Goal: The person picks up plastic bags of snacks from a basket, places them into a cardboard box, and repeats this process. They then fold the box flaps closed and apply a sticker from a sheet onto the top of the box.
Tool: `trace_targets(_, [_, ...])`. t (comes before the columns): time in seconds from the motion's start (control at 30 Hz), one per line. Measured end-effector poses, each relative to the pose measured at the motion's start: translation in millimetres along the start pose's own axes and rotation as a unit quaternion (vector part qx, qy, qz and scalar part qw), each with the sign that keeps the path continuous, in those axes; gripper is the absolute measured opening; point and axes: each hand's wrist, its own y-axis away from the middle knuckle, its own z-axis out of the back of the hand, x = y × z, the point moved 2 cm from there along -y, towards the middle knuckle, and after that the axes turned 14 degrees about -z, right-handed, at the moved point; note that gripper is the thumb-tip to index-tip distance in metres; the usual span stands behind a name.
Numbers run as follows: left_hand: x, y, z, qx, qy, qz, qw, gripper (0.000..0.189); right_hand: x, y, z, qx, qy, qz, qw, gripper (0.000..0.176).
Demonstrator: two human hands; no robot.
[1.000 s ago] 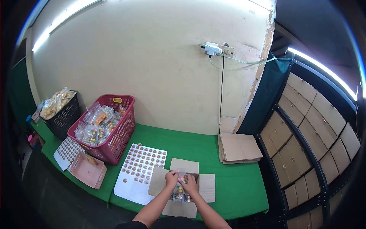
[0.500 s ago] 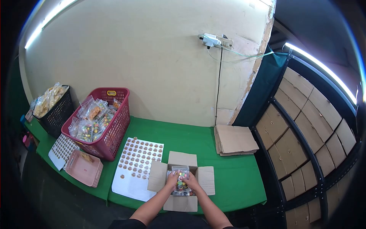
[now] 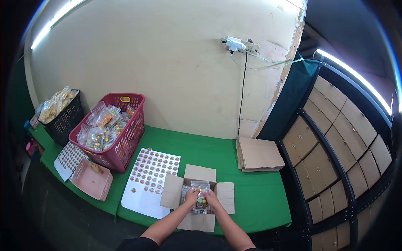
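Clear bag: we see it over the mouth of the cardboard box, a clear bag (image 3: 200, 205) with colourful pieces inside, between the two hands.
Left hand: the left hand (image 3: 191, 197) grasps the bag's left side, the thumb lying on its upper face.
Right hand: the right hand (image 3: 211, 198) grasps the opposite side, its thumb also on top; we cannot tell how the fingers underneath are placed.
Bag against fingers: the bag's top strip juts past the fingertips towards the wall, and its coloured pieces show between the thumbs and nearer the wearer.
Cardboard box: the cardboard box (image 3: 226, 198) has its flaps spread outward; we make out more bags (image 3: 204, 211) within.
Left of the box: we see a white sheet (image 3: 140, 203) of round stickers just beside it, then a maroon basket (image 3: 130, 147) heaped with filled bags.
Beneath: a green cloth (image 3: 259, 205).
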Motion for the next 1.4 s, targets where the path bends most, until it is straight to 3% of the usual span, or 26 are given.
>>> trace_targets(0.07, [4,0,0,-0.007,-0.017,-0.016,1.000,0.024,-7,-4,4,-0.031,-0.025,-0.033,0.999,0.047])
trace_targets(0.13, [-6,1,-4,-0.015,-0.035,-0.032,0.999,0.024,1,3,1,-0.004,0.044,0.059,0.997,0.041])
trace_targets(0.23, [-10,5,-5,-0.054,-0.050,-0.011,0.997,0.025,4,3,1,0.050,0.037,0.069,0.996,0.038])
trace_targets(0.27, [-9,7,-7,-0.060,-0.051,-0.009,0.997,0.025,5,2,2,0.054,0.037,0.064,0.996,0.038])
trace_targets(0.33, [-8,8,-14,-0.054,-0.084,-0.047,0.994,0.024,9,3,5,-0.027,0.038,-0.029,0.998,0.041])
trace_targets(0.4, [-7,11,-17,-0.075,-0.115,-0.055,0.989,0.024,-7,-13,15,-0.012,0.049,-0.020,0.999,0.045])
trace_targets(0.47, [-9,15,-17,-0.099,-0.035,-0.030,0.994,0.023,-9,-15,21,0.091,0.039,0.024,0.995,0.050])
trace_targets(0.53, [-19,22,-19,-0.125,-0.043,-0.014,0.991,0.023,2,-12,30,0.136,0.051,-0.009,0.989,0.052])
trace_targets(0.6, [-15,29,-13,-0.233,0.039,0.039,0.971,0.022,30,0,34,0.230,0.149,-0.041,0.961,0.056])
trace_targets(0.67, [-24,39,-8,-0.278,0.079,0.017,0.957,0.022,40,-14,41,0.260,0.160,-0.070,0.950,0.064])
trace_targets(0.73, [-33,52,2,-0.341,0.157,-0.031,0.926,0.021,48,-25,48,0.156,0.197,-0.064,0.966,0.066])
trace_targets(0.77, [-13,57,16,-0.365,0.157,-0.041,0.917,0.022,43,-36,50,0.131,0.287,-0.039,0.948,0.073])
trace_targets(0.8, [-19,65,10,-0.376,0.152,-0.044,0.913,0.022,29,-42,49,0.144,0.287,-0.043,0.946,0.073])
trace_targets(0.83, [-23,77,2,-0.397,0.176,-0.037,0.900,0.021,15,-45,44,0.122,0.449,0.088,0.881,0.076])
trace_targets(0.87, [-27,83,-2,-0.417,0.199,-0.031,0.886,0.021,14,-39,31,0.092,0.586,0.219,0.775,0.080])
trace_targets(0.9, [-12,88,2,-0.429,0.195,-0.017,0.882,0.020,13,-37,28,0.120,0.626,0.164,0.753,0.087])
trace_targets(1.03, [-5,100,-11,-0.515,0.162,-0.045,0.840,0.019,11,-32,22,0.105,0.685,0.142,0.707,0.084])
trace_targets(1.13, [5,95,-13,-0.520,0.153,-0.061,0.838,0.017,16,-35,24,0.104,0.726,0.148,0.664,0.083])
trace_targets(1.17, [7,94,-16,-0.523,0.151,-0.063,0.836,0.017,13,-39,27,0.108,0.724,0.151,0.664,0.083])
trace_targets(1.23, [7,83,-27,-0.527,0.191,-0.030,0.827,0.018,5,-60,32,0.143,0.654,0.107,0.735,0.083])
trace_targets(1.37, [72,51,-5,-0.483,0.224,0.023,0.846,0.028,-4,-79,39,0.198,0.604,0.100,0.766,0.081])
trace_targets(1.4, [58,54,-14,-0.483,0.223,0.021,0.846,0.028,6,-70,37,0.201,0.610,0.100,0.760,0.080])
